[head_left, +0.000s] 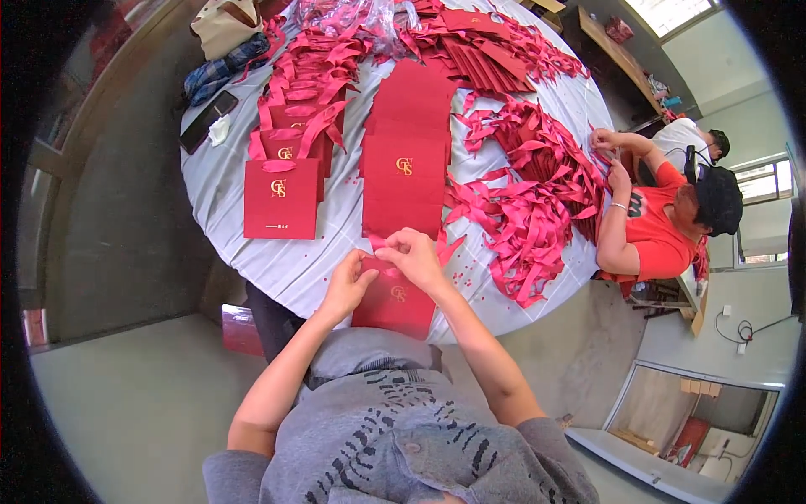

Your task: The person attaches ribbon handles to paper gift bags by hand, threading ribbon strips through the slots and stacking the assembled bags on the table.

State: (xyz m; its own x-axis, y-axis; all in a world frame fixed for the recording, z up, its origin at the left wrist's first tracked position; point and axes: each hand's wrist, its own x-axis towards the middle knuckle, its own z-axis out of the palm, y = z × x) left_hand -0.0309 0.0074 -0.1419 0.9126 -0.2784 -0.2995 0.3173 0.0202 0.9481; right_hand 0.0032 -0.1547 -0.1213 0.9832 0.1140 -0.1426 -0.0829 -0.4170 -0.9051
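Observation:
A red paper gift bag [393, 304] with a gold emblem lies at the table's near edge, in front of my body. At its top edge my left hand [350, 281] and my right hand [411, 256] pinch a pink ribbon [448, 249], whose loose end sticks out to the right. The fingers of both hands are closed, close together. Just beyond them runs an overlapping row of red bags [405, 181]. To its left, a second row of bags with ribbon handles [282, 202] stretches away from me.
Bags with tangled pink ribbons [529, 227] cover the table's right side. More red bags [483, 59] and clear plastic [369, 21] lie at the back. A phone [208, 122] rests at the left edge. A person in a red shirt [659, 223] works at the right; another person sits beyond.

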